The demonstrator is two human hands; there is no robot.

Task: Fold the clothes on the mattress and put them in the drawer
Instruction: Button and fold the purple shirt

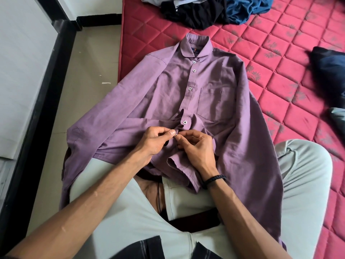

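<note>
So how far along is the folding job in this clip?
Early. Done: the purple shirt lies spread front-up, its upper buttons fastened. In hand: the left hand and right hand pinch the placket at a lower button. Left: folding it, then the dark clothes pile; no drawer is in view.

A red quilted mattress (291,58) lies on a pale tiled floor (89,75). On it a purple shirt (214,86) is spread front up, collar at the far end, its left sleeve hanging past the mattress edge onto the floor. At the far edge sits a heap of black (194,14) and blue clothes (248,8). A dark garment (330,71) lies at the right edge.
</note>
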